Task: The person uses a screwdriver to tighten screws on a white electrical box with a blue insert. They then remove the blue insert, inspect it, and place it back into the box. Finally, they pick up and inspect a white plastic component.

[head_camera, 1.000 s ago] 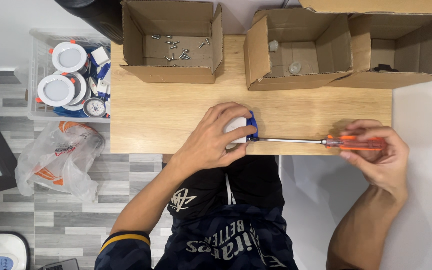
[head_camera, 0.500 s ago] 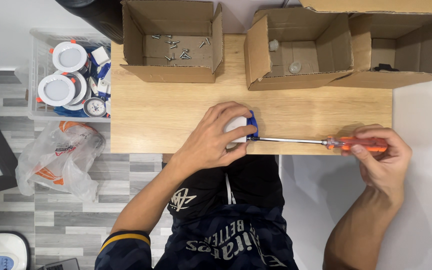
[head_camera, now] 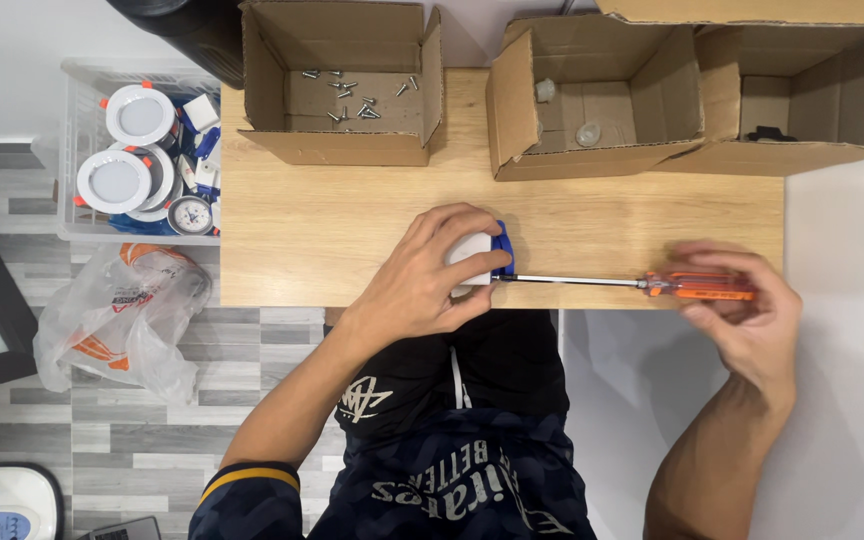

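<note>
Gripping a white-and-blue part (head_camera: 480, 258) on the table (head_camera: 332, 230), the left hand (head_camera: 422, 280) closes around it. The right hand (head_camera: 742, 315) pinches the orange screwdriver (head_camera: 697, 287), its tip seemingly inside the part.

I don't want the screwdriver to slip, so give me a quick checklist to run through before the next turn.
1. Left hand clamps the white and blue part on the wooden table: ok.
2. Right hand grips the orange screwdriver handle: ok.
3. Shaft level, pointing straight into the part: ok.
4. Tip seated in a screw: cannot tell, hidden by the part.
5. Part well clear of the table edge: not ok, it sits near the front edge.
</note>
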